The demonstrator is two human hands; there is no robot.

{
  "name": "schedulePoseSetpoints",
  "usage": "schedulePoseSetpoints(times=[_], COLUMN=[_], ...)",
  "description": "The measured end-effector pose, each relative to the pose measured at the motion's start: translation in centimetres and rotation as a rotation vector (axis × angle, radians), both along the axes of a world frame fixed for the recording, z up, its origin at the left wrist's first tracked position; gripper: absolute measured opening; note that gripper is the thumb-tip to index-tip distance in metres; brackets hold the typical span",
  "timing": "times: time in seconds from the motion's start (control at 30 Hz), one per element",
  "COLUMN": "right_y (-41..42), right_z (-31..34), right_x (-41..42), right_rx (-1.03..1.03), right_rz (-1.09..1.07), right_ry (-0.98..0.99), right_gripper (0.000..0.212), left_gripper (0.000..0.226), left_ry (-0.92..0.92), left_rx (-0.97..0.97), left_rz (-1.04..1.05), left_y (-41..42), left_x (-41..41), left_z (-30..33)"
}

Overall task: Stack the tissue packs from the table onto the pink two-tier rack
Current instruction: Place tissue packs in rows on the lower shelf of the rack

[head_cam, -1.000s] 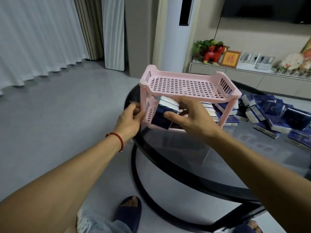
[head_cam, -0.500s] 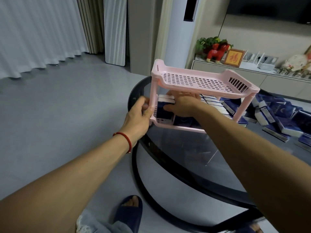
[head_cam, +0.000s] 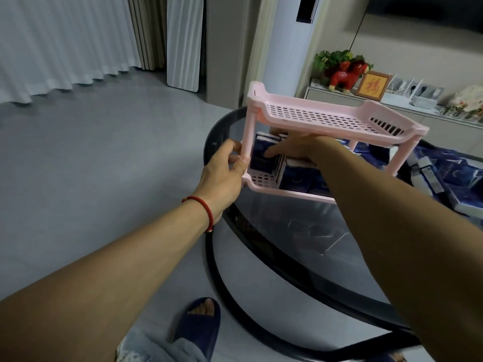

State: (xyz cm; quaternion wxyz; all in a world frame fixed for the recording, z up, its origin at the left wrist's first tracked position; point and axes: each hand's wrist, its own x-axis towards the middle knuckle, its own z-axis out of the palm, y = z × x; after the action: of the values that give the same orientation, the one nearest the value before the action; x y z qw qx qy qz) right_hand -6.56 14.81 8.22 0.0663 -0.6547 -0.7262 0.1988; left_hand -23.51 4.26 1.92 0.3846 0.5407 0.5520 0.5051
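The pink two-tier rack (head_cam: 326, 118) stands on the near-left part of the round glass table (head_cam: 264, 249). My left hand (head_cam: 224, 171) grips its front-left post. My right hand (head_cam: 298, 147) reaches into the lower tier and holds a dark blue tissue pack (head_cam: 261, 160) upright at the tier's left end, thumb on its front face. Several more blue packs (head_cam: 298, 180) stand in the lower tier beside it. A heap of loose tissue packs (head_cam: 452, 176) lies on the table to the right of the rack.
A low cabinet (head_cam: 326, 96) behind the table carries a red figurine (head_cam: 345, 74), a plant and a framed picture (head_cam: 371, 86). Grey floor and white curtains (head_cam: 52, 48) lie to the left. My slippered foot (head_cam: 198, 325) is under the table's near edge.
My right hand has carried the pack from the rack's front opening deep into the lower tier's left end. My left hand shifted its hold on the post, and the view has moved closer.
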Motion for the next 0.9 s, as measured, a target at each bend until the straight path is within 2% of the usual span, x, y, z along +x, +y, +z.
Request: schedulePoseSetpoints(times=[0.3, 0.57, 0.73, 0.9], right_y=[1.6, 1.6, 1.3, 1.8], right_z=[-1.2, -1.3, -1.1, -1.5], right_x=[-0.4, -0.1, 0.1, -0.1], right_rx=[-0.015, -0.038, -0.002, 0.013], right_rz=[-0.115, -0.109, -0.073, -0.095], right_ry=[0.090, 0.142, 0.115, 0.113], right_gripper=[0.071, 0.077, 0.062, 0.066], left_gripper=[0.013, 0.013, 0.012, 0.013], left_ry=[0.014, 0.020, 0.008, 0.015], left_rx=[-0.006, -0.005, -0.007, -0.008], left_rz=[0.004, 0.004, 0.002, 0.005], left_y=[-0.2, -0.1, 0.0, 0.0], left_x=[0.1, 0.0, -0.1, -0.1], left_z=[0.2, 0.1, 0.1, 0.1])
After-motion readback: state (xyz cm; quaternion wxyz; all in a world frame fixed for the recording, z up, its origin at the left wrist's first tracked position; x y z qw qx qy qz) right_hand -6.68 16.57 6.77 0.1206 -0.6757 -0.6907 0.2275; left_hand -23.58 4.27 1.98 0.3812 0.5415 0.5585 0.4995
